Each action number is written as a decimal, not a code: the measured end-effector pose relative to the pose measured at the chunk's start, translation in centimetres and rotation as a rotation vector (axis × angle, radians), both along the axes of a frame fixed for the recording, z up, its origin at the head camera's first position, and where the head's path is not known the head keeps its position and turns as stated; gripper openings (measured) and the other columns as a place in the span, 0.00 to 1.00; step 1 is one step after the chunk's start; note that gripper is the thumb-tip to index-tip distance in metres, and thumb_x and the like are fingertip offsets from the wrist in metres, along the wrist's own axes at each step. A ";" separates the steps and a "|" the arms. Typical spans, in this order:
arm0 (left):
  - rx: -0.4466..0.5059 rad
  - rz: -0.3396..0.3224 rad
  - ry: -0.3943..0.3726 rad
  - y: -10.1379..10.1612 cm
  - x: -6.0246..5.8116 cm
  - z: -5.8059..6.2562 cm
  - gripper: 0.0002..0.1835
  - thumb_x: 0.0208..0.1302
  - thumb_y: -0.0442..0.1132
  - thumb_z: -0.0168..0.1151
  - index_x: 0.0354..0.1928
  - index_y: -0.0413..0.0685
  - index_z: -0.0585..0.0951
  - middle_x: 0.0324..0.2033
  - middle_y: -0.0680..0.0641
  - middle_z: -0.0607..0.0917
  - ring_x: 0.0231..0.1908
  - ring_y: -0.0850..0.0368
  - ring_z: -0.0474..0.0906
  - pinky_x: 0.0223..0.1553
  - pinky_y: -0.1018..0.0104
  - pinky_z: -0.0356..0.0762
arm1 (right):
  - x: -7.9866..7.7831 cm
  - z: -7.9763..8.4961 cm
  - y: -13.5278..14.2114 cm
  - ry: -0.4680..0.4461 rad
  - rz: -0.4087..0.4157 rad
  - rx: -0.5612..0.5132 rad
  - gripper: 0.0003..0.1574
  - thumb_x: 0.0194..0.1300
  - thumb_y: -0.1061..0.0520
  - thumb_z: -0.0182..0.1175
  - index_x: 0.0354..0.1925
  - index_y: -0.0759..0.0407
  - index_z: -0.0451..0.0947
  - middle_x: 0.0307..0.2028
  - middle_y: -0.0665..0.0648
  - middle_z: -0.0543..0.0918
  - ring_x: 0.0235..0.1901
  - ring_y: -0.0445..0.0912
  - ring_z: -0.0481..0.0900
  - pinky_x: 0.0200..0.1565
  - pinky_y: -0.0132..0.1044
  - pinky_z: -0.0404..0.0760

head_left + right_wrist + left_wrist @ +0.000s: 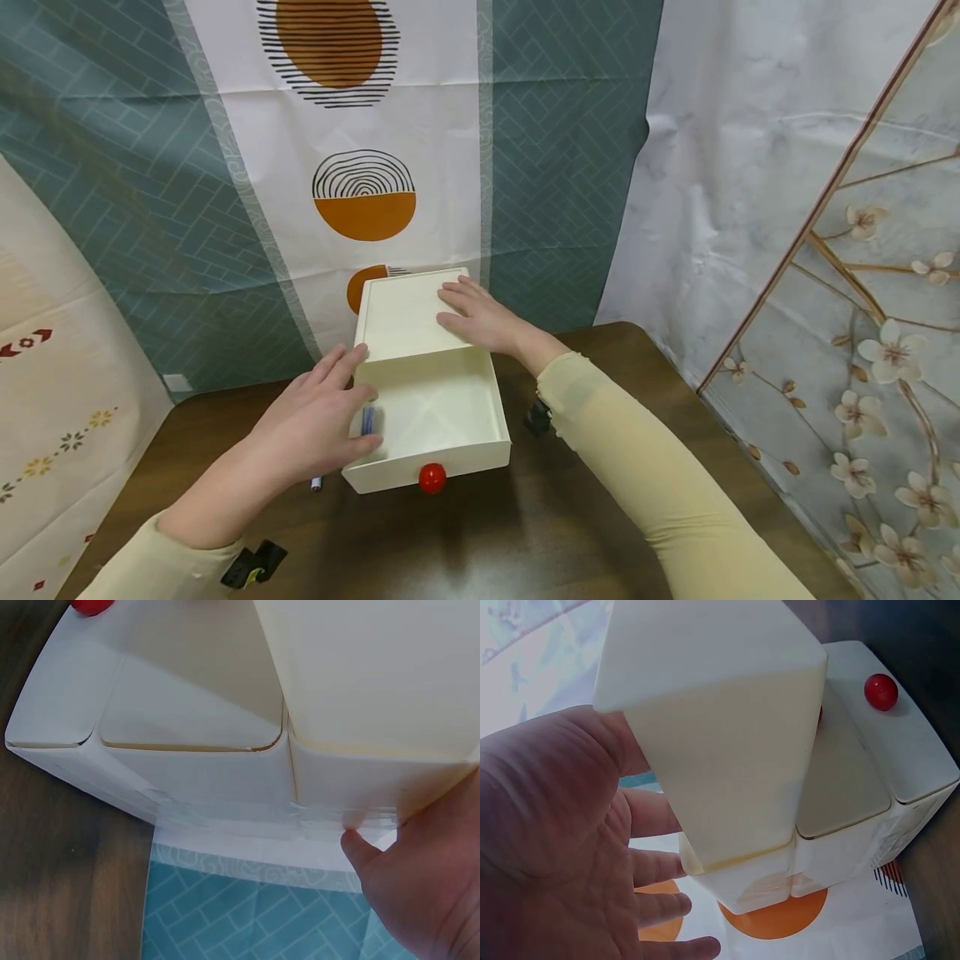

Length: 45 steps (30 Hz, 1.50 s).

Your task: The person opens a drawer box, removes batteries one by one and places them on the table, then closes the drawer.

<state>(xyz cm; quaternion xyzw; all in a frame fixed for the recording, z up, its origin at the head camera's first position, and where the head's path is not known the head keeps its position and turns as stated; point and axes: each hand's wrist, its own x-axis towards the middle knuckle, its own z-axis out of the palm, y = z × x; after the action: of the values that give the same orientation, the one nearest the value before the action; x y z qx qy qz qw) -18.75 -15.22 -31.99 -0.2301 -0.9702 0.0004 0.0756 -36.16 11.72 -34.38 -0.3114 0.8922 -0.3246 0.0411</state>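
A white chest of stacked drawers (405,317) stands at the back of the table, its top drawer (472,457) pulled out. This drawer has a round red knob (432,478) on its front, and a small blue item (368,421) lies inside at the left. My left hand (311,425) is at the drawer's left side, fingers spread along the chest and thumb near the front corner. On the right part of the chest's top rests my right hand (483,317), fingers extended. The left wrist view shows a closed lower drawer (847,780) beneath the pulled-out one.
A pen-like white item (316,483) lies on the brown table (480,550), left of the drawer and partly hidden by my left hand. Patterned cloth (562,167) hangs right behind the chest. A flowered panel (847,400) borders the table's right edge.
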 end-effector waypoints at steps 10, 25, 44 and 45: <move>-0.059 0.008 0.023 0.5 -0.1 -0.1 0.29 0.57 0.55 0.86 0.54 0.45 0.91 0.80 0.30 0.66 0.80 0.24 0.58 0.70 0.27 0.70 | -0.1 0.0 -0.2 0.008 0.000 0.009 0.43 0.89 0.36 0.45 0.89 0.53 0.55 0.89 0.50 0.50 0.88 0.44 0.31 0.85 0.51 0.40; -0.139 0.044 -0.035 1.2 -0.3 0.2 0.31 0.55 0.58 0.85 0.55 0.45 0.91 0.82 0.31 0.63 0.82 0.25 0.52 0.72 0.25 0.65 | -0.1 0.0 -0.1 -0.006 -0.002 -0.003 0.42 0.89 0.37 0.45 0.89 0.53 0.55 0.89 0.50 0.50 0.88 0.44 0.31 0.85 0.52 0.40; -0.261 0.034 0.010 1.6 -0.6 0.3 0.21 0.57 0.50 0.84 0.46 0.44 0.92 0.82 0.31 0.63 0.82 0.25 0.53 0.69 0.25 0.66 | -0.4 -0.2 -0.2 0.009 -0.012 0.006 0.43 0.89 0.36 0.45 0.88 0.53 0.55 0.89 0.50 0.51 0.88 0.44 0.31 0.85 0.51 0.41; -0.272 0.033 0.013 1.7 -0.5 0.3 0.21 0.57 0.50 0.83 0.47 0.44 0.92 0.82 0.31 0.63 0.82 0.25 0.53 0.69 0.25 0.65 | -0.4 -0.2 -0.2 0.010 -0.012 0.007 0.43 0.89 0.36 0.45 0.88 0.53 0.55 0.89 0.50 0.51 0.88 0.44 0.31 0.85 0.51 0.41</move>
<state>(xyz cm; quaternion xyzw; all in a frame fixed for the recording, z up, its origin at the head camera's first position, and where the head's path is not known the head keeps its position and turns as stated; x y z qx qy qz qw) -19.29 -13.56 -31.71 -0.2220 -0.9644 0.1345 0.0498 -36.52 11.49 -34.63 -0.3077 0.8952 -0.3203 0.0358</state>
